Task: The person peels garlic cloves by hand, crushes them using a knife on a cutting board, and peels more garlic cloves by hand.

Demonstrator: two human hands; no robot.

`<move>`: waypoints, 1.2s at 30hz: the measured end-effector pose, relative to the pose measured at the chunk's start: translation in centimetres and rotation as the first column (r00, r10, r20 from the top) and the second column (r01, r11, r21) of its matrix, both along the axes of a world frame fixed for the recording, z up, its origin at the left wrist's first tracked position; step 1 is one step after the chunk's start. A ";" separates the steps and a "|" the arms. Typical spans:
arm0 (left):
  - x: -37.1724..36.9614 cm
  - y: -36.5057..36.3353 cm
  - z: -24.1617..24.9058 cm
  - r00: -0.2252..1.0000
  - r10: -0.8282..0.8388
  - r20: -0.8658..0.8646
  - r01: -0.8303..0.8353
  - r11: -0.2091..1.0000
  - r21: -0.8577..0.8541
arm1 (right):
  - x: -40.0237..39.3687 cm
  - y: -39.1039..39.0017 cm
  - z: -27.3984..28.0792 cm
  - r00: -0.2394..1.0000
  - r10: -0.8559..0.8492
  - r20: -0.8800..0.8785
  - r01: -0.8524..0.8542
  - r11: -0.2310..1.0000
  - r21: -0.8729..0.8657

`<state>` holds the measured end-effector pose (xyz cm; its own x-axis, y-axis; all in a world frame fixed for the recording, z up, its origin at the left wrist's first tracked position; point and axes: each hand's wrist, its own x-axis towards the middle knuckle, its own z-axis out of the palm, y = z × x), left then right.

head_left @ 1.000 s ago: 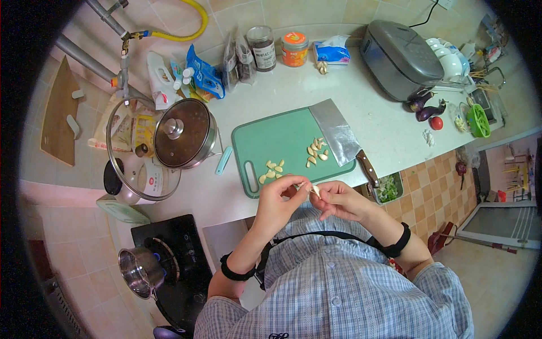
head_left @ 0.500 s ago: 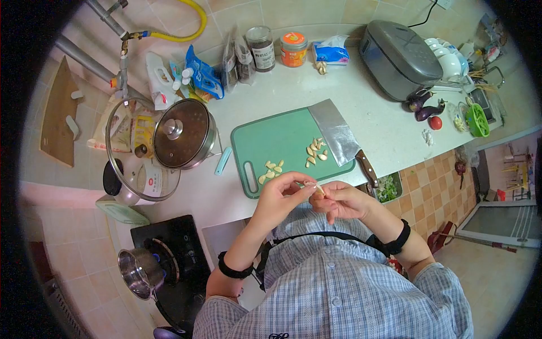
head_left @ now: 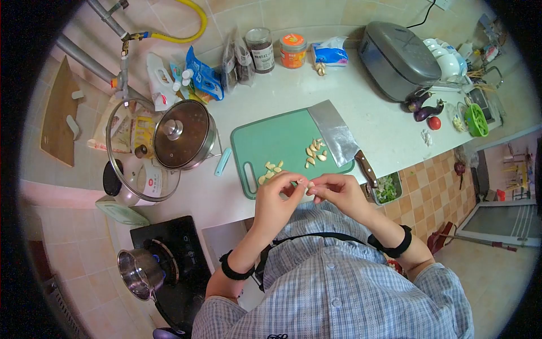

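Note:
My left hand (head_left: pixel 280 198) and my right hand (head_left: pixel 339 194) meet over the near edge of the green cutting board (head_left: pixel 265 138). Both pinch a small pale garlic clove (head_left: pixel 309 186) between their fingertips. On the board, one group of garlic cloves (head_left: pixel 273 168) lies at the left, by my left hand. Another group of cloves (head_left: pixel 316 151) lies at the right, beside the blade of the cleaver (head_left: pixel 336 133). The cleaver rests across the board's right edge, its brown handle towards my right hand.
A lidded pan (head_left: pixel 183 134) and a light blue peeler (head_left: pixel 223 161) are left of the board. A small pot (head_left: pixel 140 274) sits on the black stove (head_left: pixel 189 254). Behind stand jars (head_left: pixel 261 51) and a grey rice cooker (head_left: pixel 400 61); eggplants (head_left: pixel 428 111) lie at right.
My right hand has turned and risen slightly, its fingers now curled in at the clove. My left hand has shifted a little, and the hands remain together.

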<state>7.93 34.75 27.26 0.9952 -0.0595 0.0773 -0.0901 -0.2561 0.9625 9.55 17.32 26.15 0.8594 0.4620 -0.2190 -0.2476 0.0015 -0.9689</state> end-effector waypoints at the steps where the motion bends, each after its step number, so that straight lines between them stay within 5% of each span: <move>1: 0.0 0.0 -0.1 1.000 0.000 0.000 0.000 1.000 0.000 | -0.1 0.1 0.0 1.000 -0.031 0.003 0.031 0.999 0.036; 3: 0.0 0.1 -0.6 0.999 0.001 -0.043 -0.006 0.994 -0.105 | 0.1 0.0 0.2 1.000 -0.016 -0.004 0.016 0.999 0.036; 14: -0.1 0.6 -0.3 0.998 -0.055 -0.038 0.055 0.998 -0.021 | 0.1 0.3 0.3 0.999 -0.032 0.025 0.032 0.999 0.005; 16: -0.1 0.4 -0.6 0.999 -0.039 -0.038 0.038 0.999 -0.039 | 0.2 0.6 -0.1 0.974 -0.109 0.200 0.114 0.993 -0.012; 19: 0.0 0.3 -0.8 0.999 -0.032 0.020 0.033 0.998 -0.050 | 0.4 0.6 0.3 0.964 -0.130 0.231 0.142 0.989 -0.039; 26: 0.0 0.7 -0.3 0.994 -0.100 -0.032 0.092 0.977 -0.191 | 0.4 0.7 0.8 0.980 -0.144 0.139 0.135 0.988 0.068; 28: -0.1 0.7 -0.3 0.987 -0.146 -0.065 0.128 0.967 -0.222 | 0.5 0.4 1.1 0.993 -0.116 -0.002 0.116 0.989 0.091; 36: 0.1 0.2 -0.4 0.994 -0.091 -0.060 0.074 0.967 -0.244 | 1.0 0.2 -0.2 0.995 -0.088 0.049 0.087 0.996 0.027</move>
